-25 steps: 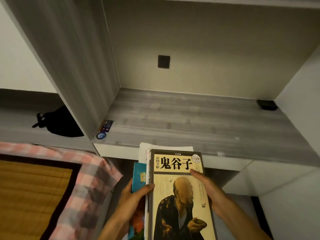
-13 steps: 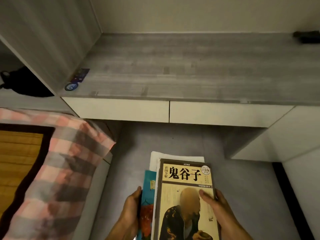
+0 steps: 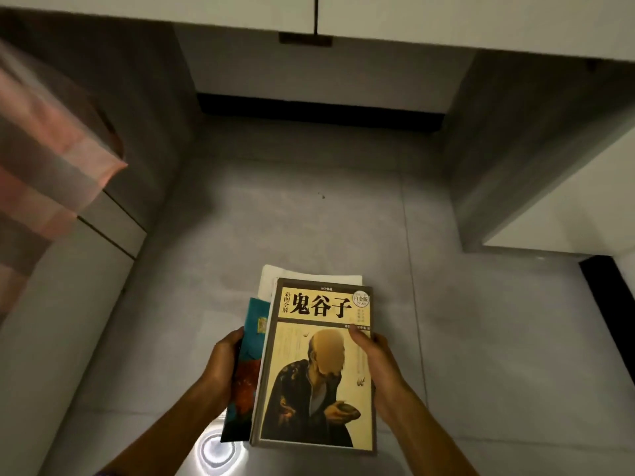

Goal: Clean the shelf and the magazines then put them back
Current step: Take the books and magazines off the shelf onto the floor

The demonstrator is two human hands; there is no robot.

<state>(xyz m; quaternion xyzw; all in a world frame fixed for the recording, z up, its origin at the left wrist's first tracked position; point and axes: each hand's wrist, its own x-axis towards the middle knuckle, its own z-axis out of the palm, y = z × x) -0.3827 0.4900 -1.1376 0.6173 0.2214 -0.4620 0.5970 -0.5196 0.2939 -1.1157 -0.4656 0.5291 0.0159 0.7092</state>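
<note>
- Both hands hold a stack of magazines (image 3: 314, 365) low over the grey tiled floor (image 3: 309, 218), in front of the person's body.
- The left hand (image 3: 223, 365) grips the stack's left edge, fingers curled underneath and out of sight, the thumb side against a teal and red cover (image 3: 245, 369) that sticks out from under the top one.
- The right hand (image 3: 376, 365) grips the right edge, its thumb lying across the top cover near the portrait and the fingers wrapped below.
- The top magazine (image 3: 319, 338) is yellowish, with large black Chinese characters over a painted figure of a robed, bald man holding a small bowl.
- A white sheet (image 3: 275, 278) pokes out at the far end of the stack.
- A pink checked cloth (image 3: 44, 159) hangs at the left, blurred.
- White drawer fronts (image 3: 412, 18) of the desk run along the top edge; its recess below sits in shadow.
- A round glare of light (image 3: 220, 450) shines on the floor tile just below the stack.
</note>
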